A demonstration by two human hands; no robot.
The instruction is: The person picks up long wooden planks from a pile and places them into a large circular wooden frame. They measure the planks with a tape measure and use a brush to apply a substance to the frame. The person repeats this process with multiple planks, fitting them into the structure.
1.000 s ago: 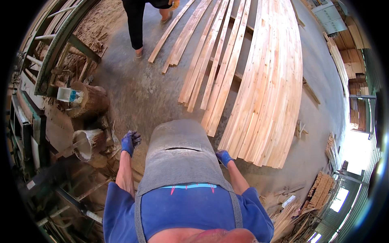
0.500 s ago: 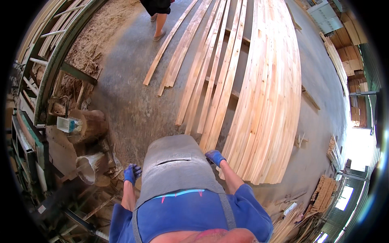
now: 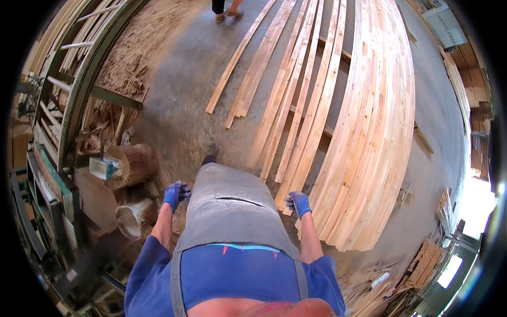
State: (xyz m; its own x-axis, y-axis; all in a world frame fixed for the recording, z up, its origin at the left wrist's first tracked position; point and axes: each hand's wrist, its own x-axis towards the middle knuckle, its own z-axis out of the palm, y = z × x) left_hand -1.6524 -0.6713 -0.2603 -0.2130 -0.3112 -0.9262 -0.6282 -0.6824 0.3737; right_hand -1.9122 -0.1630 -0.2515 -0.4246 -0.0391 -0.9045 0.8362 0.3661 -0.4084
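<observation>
My left hand [image 3: 176,195], in a blue glove with dark-smudged fingers, hangs beside the grey apron [image 3: 227,201] with nothing in it. Its fingers are loosely bent and a little apart. On the apron's other side is my right hand [image 3: 299,204], gloved in blue too, also with loosely curled fingers and nothing visible in them. It appears in front of the near ends of the long narrow wooden boards [image 3: 311,132]; I cannot tell whether it touches them. One of my shoes [image 3: 209,150] shows beyond the apron.
A broad layer of boards [image 3: 369,142] lies side by side on crosspieces [image 3: 422,138] at the right. Cut logs [image 3: 138,161] and a green metal frame [image 3: 79,105] stand at the left, by heaped sawdust [image 3: 132,58]. Another person's legs [image 3: 224,9] show at the far edge.
My body has stepped forward and a shoe has come into view. My right hand has drawn nearer the apron's side. The other person has moved farther off.
</observation>
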